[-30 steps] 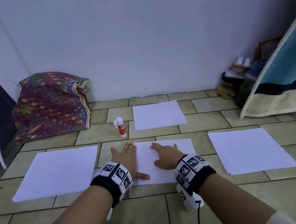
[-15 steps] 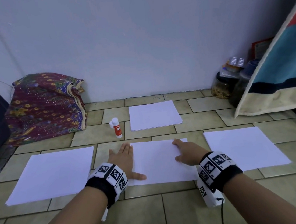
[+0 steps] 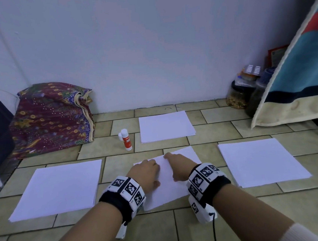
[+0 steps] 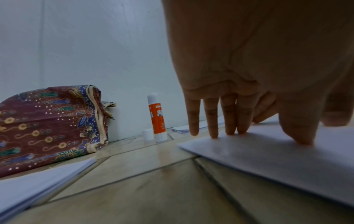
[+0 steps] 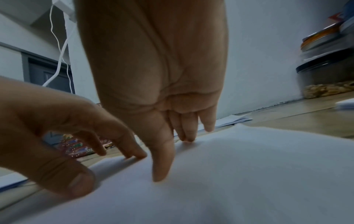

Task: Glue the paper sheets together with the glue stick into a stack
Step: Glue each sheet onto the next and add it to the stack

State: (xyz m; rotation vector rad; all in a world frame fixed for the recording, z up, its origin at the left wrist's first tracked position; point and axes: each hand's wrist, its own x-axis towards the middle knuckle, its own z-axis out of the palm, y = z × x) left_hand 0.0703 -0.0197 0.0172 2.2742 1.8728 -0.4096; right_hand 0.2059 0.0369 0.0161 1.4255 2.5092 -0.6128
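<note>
A home: tiled floor [image 3: 243, 219], batik cushion [image 3: 50, 120], food jars [image 3: 238, 96].

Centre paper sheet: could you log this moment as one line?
centre sheet: askew on floor | left hand: fingertips pressing it | right hand: fingertips pressing it | glue stick: upright, uncapped, untouched

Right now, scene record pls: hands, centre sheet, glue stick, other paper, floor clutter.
left hand: fingertips pressing on the centre sheet, nothing gripped
right hand: fingertips pressing on the same sheet, nothing gripped
centre sheet: on the tile floor, skewed to the tile lines
glue stick: upright, uncapped, untouched; cap beside it
paper stacks: left stack, right stack, far stack
clutter: patterned cloth bundle at the wall, jars far right
</note>
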